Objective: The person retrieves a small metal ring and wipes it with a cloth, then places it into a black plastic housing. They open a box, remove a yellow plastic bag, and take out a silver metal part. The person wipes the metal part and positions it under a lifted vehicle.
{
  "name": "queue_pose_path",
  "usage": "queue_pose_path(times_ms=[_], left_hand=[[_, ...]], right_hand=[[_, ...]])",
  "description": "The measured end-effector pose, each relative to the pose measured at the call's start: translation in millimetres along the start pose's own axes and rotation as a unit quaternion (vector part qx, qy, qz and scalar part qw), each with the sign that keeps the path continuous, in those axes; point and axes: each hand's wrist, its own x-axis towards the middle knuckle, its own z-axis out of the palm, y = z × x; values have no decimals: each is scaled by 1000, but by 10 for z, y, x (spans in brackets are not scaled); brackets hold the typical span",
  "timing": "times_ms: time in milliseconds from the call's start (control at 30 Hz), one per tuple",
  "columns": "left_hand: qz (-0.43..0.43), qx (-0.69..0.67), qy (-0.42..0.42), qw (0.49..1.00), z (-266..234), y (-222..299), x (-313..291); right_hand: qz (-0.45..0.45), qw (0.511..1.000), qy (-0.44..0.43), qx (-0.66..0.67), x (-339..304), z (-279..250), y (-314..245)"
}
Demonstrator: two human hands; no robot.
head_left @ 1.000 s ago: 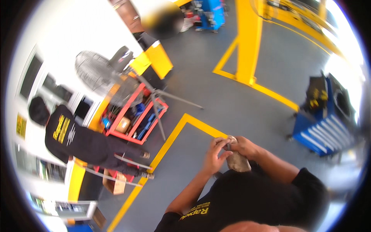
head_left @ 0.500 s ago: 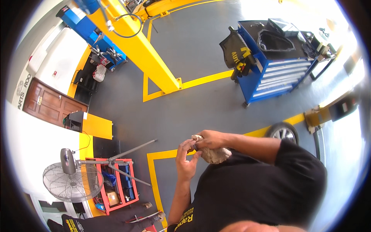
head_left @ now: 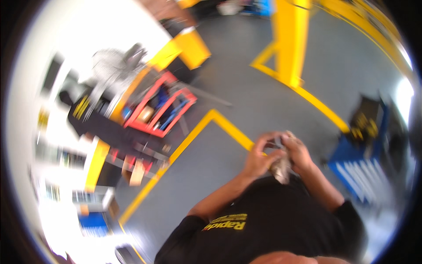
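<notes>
Both my hands are together in front of my chest. In my right hand (head_left: 298, 154) is a crumpled pale rag (head_left: 281, 171), its loose end hanging below the fingers toward my shirt. My left hand (head_left: 262, 156) is curved, thumb and fingertips meeting at a small greyish thing (head_left: 278, 143) beside the rag. Blur and the fingers hide what that small thing is.
A yellow post (head_left: 289, 44) rises from the floor ahead. To the right stands a blue tool chest (head_left: 358, 176). At left are a red cart (head_left: 161, 108), a grey standing fan (head_left: 112, 66) and a person in dark clothes (head_left: 105, 125). Yellow lines cross the grey floor.
My view has swung left, so the cart and the person sit nearer the middle and the tool chest farther right. Both hands stay together with the rag, which now hangs more steeply.
</notes>
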Motion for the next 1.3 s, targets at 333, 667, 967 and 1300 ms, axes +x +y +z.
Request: queue_pose_path(times_ms=[333,667,967,1300], left_hand=[[-77,-91,165,979,-608,57,-998],[-78,-188,128,971,-1038,-244,-1834],[-58,-204,50,976,-1130,-461,-1974],[-58,-261,11,964,-704,-453,-1674]], right_hand=[[137,977,-120,-112,-15,741,586],[200,959,-102,-176,-334,1213,1204],[177,959,-89,-203,-459,1050,1384],[137,972,-48,-187,-721,826,1054]])
